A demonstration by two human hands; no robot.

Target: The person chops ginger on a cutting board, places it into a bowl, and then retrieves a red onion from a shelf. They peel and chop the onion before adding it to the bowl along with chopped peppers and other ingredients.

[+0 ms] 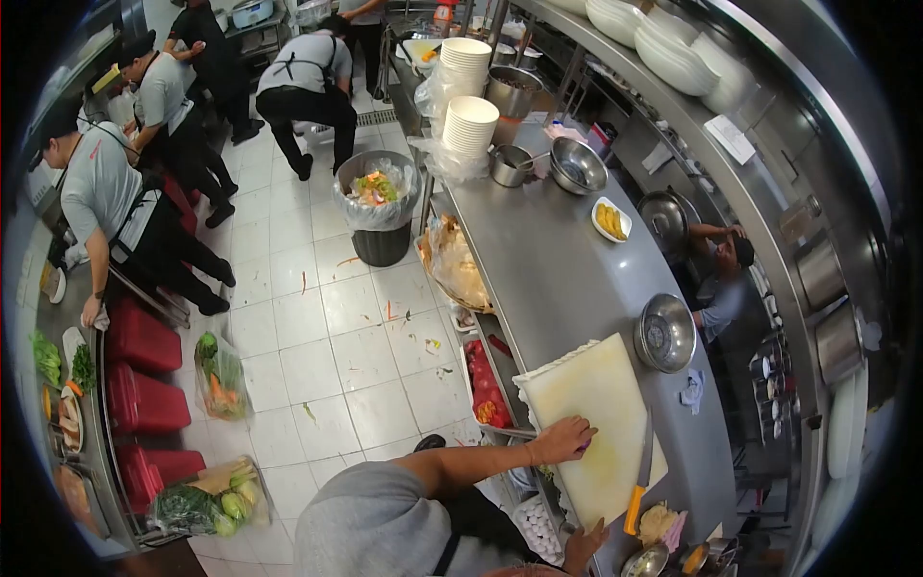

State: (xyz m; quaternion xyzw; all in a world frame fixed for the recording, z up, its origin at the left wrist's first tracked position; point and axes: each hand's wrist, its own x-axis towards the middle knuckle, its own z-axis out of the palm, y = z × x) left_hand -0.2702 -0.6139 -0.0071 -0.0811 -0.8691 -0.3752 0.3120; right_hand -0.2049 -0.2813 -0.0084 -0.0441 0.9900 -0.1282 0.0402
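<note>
My left hand (pixel 561 441) rests over the pale cutting board (pixel 598 389) with its fingers curled. A small purple thing (pixel 584 445) shows at its fingertips, too small to name. Nearer to me, my right hand (pixel 584 547) is at the board's near corner, its fingers apart and nothing seen in them. A knife (pixel 639 481) with an orange handle lies along the board's right side, the handle towards my right hand. Beneath the board, a white cloth (pixel 538 377) sticks out at the left edge.
On the steel counter (pixel 538 250) stand metal bowls (pixel 665 333), a white dish of yellow food (pixel 611 220) and stacked containers (pixel 471 125). A folded cloth (pixel 660 524) lies near the knife. A lined bin (pixel 380 245) stands on the floor; several people work at the left and back.
</note>
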